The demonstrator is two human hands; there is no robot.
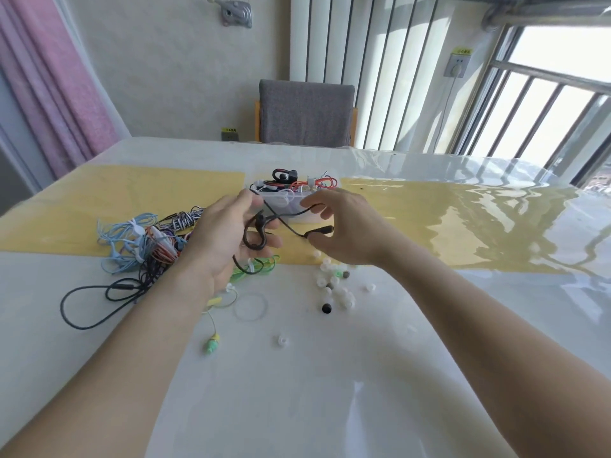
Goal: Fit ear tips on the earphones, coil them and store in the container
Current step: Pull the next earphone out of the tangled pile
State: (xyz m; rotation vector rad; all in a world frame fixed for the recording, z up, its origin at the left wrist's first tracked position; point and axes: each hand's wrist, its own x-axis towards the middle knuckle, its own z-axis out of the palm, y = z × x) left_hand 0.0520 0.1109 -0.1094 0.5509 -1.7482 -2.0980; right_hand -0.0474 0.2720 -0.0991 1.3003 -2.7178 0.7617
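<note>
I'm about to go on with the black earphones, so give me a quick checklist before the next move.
1. Left hand holds the black earphones: ok.
2. Right hand pinches the cable's other end: ok.
3. Ear tips fitted on this pair: cannot tell.
4. Loose ear tips within reach on the table: ok.
5. Cable coiled: not ok, it hangs loose.
6. Container open, already holding earphones: ok.

text: none legible | yellow sticker above wall socket; characters too blurred
</note>
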